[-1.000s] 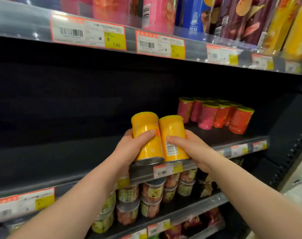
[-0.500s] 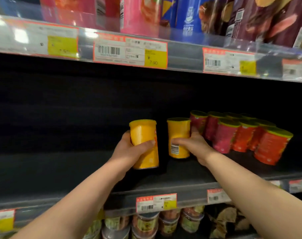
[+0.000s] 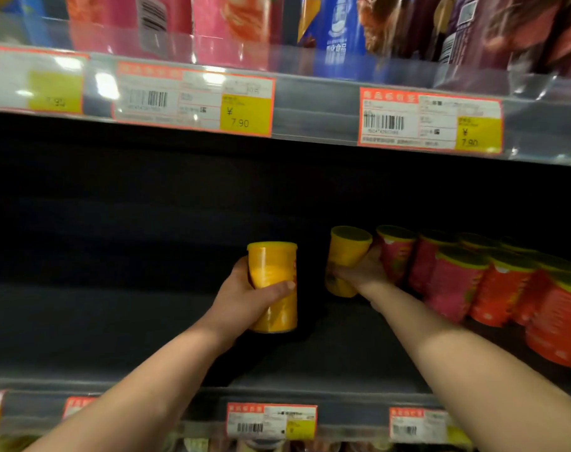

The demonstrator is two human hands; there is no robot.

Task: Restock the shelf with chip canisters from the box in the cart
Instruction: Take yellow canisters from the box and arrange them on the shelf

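At dark metal shelf [image 3: 114,321], L hand [image 3: 245,298] curls round a yellow cylindrical chip canister [image 3: 272,275] & R hand [image 3: 364,272] curls round a second yellow canister [image 3: 347,252] just beside red canisters [image 3: 454,282]; better set both upright, close together, labels to front.

Yellow canisters [image 3: 272,272] x2. Red canisters [image 3: 454,285]: 7+ vis, back row too blurry for exact cnt. Hands x2: left hand [image 3: 245,298], right hand [image 3: 365,272]. Price tags [image 3: 192,99]: 3 on upper rail [image 3: 313,109] + edge sliver, 4 on lower rail [image 3: 352,411].
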